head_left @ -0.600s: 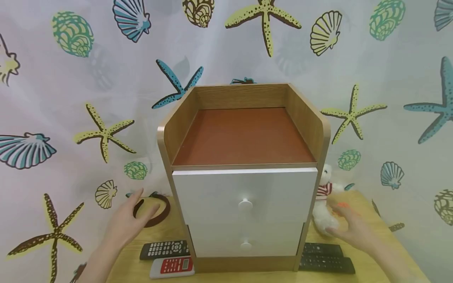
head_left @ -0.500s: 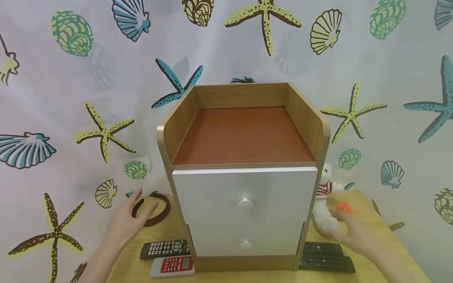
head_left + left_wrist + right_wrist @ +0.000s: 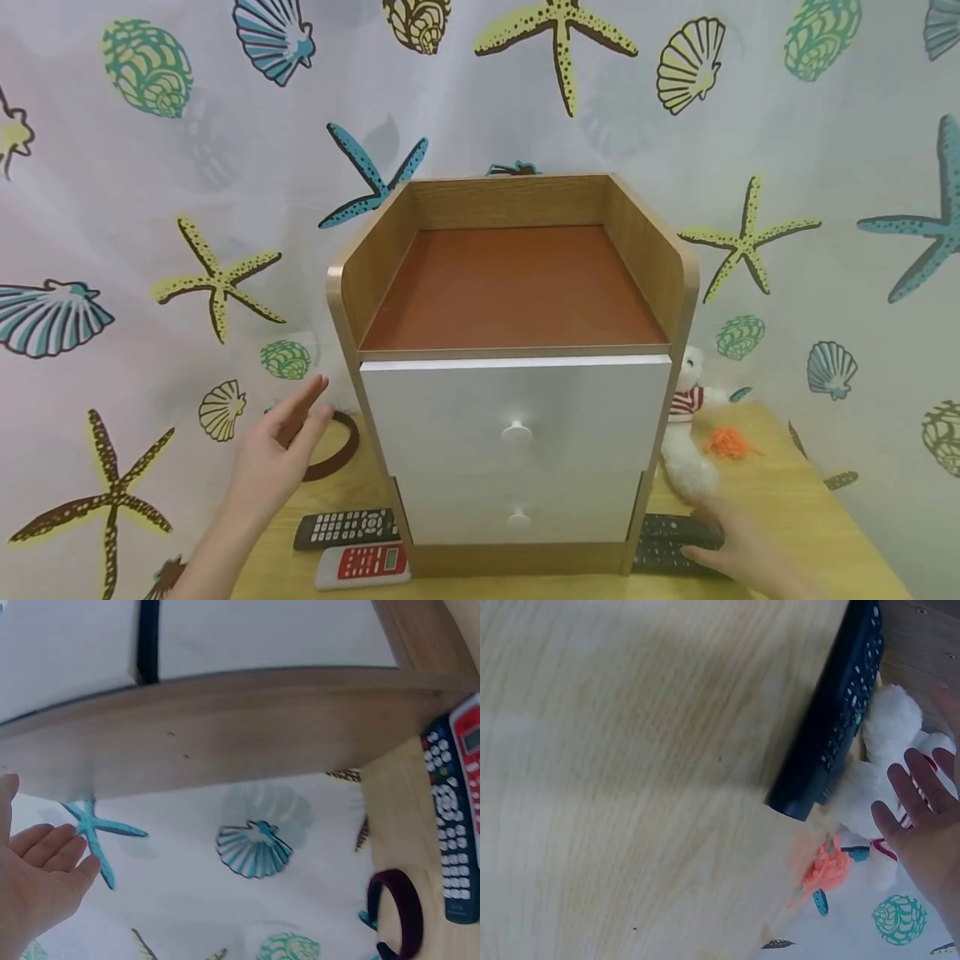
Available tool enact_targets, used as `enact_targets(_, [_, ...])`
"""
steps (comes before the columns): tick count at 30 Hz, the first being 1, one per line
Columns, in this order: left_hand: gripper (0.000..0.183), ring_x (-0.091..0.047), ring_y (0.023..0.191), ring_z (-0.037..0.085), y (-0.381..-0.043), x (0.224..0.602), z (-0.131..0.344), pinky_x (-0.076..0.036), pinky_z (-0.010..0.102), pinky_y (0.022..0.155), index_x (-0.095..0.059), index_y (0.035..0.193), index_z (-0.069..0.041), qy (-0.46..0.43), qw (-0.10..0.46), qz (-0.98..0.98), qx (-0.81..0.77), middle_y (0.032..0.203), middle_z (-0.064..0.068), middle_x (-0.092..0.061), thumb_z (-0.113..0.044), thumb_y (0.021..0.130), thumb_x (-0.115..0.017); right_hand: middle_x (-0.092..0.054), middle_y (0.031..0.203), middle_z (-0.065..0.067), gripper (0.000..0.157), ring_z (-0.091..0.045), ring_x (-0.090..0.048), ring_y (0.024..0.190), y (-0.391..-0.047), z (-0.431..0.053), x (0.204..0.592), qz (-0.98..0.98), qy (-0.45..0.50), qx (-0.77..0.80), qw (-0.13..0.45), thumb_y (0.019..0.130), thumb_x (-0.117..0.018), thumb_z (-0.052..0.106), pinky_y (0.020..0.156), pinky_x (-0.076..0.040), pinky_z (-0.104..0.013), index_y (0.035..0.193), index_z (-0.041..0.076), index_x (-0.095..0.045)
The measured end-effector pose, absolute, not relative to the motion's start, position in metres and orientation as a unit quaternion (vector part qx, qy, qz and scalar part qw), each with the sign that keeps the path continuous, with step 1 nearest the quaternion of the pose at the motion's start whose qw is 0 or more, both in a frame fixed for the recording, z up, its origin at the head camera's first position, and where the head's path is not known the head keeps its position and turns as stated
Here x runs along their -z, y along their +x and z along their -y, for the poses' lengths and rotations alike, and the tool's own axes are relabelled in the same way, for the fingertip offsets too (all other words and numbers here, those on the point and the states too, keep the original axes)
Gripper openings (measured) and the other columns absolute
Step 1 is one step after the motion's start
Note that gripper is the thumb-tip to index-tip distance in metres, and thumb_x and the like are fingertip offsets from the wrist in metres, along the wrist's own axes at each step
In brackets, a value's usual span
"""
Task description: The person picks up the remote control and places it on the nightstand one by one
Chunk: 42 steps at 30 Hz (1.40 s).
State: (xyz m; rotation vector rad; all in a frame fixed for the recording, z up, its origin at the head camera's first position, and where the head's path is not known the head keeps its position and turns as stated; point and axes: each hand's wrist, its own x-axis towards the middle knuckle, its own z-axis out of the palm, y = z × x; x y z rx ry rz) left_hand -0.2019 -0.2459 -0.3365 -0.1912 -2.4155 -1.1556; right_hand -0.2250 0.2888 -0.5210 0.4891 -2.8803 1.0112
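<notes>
My left hand (image 3: 270, 458) hovers at the cabinet's left side with nothing in it, fingers extended. It overlaps a dark maroon headband (image 3: 343, 454) in the head view; the left wrist view shows the hand (image 3: 45, 877) beside the cabinet wall. My right hand (image 3: 738, 542) reaches over two black remote controls (image 3: 671, 558) at the cabinet's right foot, thumb and fingers spread. Its fingers (image 3: 911, 791) are apart from the remotes in the right wrist view. Between the hands stands a wooden cabinet (image 3: 517, 283) with two white drawers (image 3: 450, 417) with round knobs.
Left of the cabinet lie a black remote (image 3: 345, 529) and a white-and-red calculator-like device (image 3: 363, 565). A white plush toy (image 3: 686, 458) in a striped top sits right of it, beside an orange tangle of string (image 3: 727, 443). A shell-patterned curtain (image 3: 480, 92) hangs behind the wooden table (image 3: 795, 492).
My right hand has come down from beside the plush toy to over the black remotes. My left hand has moved slightly right and up, toward the cabinet's side.
</notes>
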Motion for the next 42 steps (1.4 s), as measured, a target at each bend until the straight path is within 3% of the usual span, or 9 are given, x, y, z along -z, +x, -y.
enact_targets(5, [0.048, -0.051, 0.125, 0.01, -0.195, 0.317, 0.225, -0.037, 0.002, 0.089, -0.044, 0.141, -0.016, -0.089, 0.237, 0.85, 0.462, 0.141, 0.005, -0.049, -0.028, 0.095, -0.054, -0.059, 0.118, -0.024, 0.067, -0.041, -0.059, 0.102, -0.224, -0.287, 0.535, 0.926, 0.179, -0.333, 0.011, 0.074, -0.078, 0.03, 0.082, -0.05, -0.053, 0.124, -0.005, -0.051])
enact_targets(10, [0.048, -0.049, 0.115, -0.011, -0.195, 0.305, 0.211, -0.041, 0.006, 0.089, -0.044, 0.14, -0.011, -0.113, 0.239, 0.817, 0.512, 0.139, 0.01, -0.05, -0.021, 0.095, -0.055, -0.062, 0.116, -0.014, 0.064, -0.034, -0.06, 0.102, -0.225, -0.288, 0.545, 0.927, 0.188, -0.323, 0.023, 0.073, -0.077, 0.034, 0.086, -0.05, -0.046, 0.121, -0.001, -0.054])
enact_targets(18, [0.055, -0.048, 0.128, 0.016, -0.198, 0.287, 0.204, -0.042, 0.008, 0.089, -0.036, 0.145, -0.016, -0.093, 0.224, 0.803, 0.544, 0.143, 0.01, -0.046, -0.028, 0.095, -0.055, -0.062, 0.116, -0.013, 0.066, -0.035, -0.057, 0.105, -0.227, -0.286, 0.556, 0.944, 0.149, -0.294, -0.012, 0.068, -0.08, 0.037, 0.09, -0.045, -0.055, 0.118, 0.002, -0.058])
enact_targets(26, [0.058, -0.049, 0.128, 0.021, -0.201, 0.268, 0.191, -0.043, 0.01, 0.09, -0.039, 0.143, -0.011, -0.098, 0.223, 0.79, 0.563, 0.141, 0.01, -0.048, -0.028, 0.092, -0.059, -0.063, 0.109, -0.011, 0.06, -0.034, -0.059, 0.099, -0.225, -0.285, 0.559, 0.948, 0.156, -0.276, -0.019, 0.064, -0.082, 0.031, 0.085, -0.048, -0.052, 0.112, 0.002, -0.06])
enact_targets(36, [0.047, -0.064, 0.1, 0.003, -0.209, 0.257, 0.182, -0.049, 0.01, 0.079, -0.057, 0.13, -0.01, -0.082, 0.278, 0.804, 0.52, 0.119, 0.009, -0.066, -0.033, 0.089, -0.063, -0.06, 0.108, -0.011, 0.057, -0.035, -0.055, 0.099, -0.227, -0.285, 0.56, 0.942, 0.159, -0.292, -0.051, 0.062, -0.082, 0.024, 0.08, -0.047, -0.058, 0.111, 0.005, -0.061])
enact_targets(42, [0.043, -0.065, 0.095, 0.003, -0.209, 0.251, 0.18, -0.048, 0.008, 0.076, -0.059, 0.127, -0.01, -0.083, 0.291, 0.805, 0.51, 0.117, 0.012, -0.066, -0.029, 0.089, -0.064, -0.056, 0.098, -0.006, 0.053, -0.029, -0.052, 0.094, -0.23, -0.287, 0.565, 0.942, 0.167, -0.283, -0.068, 0.065, -0.081, 0.024, 0.074, -0.048, -0.054, 0.111, 0.005, -0.064])
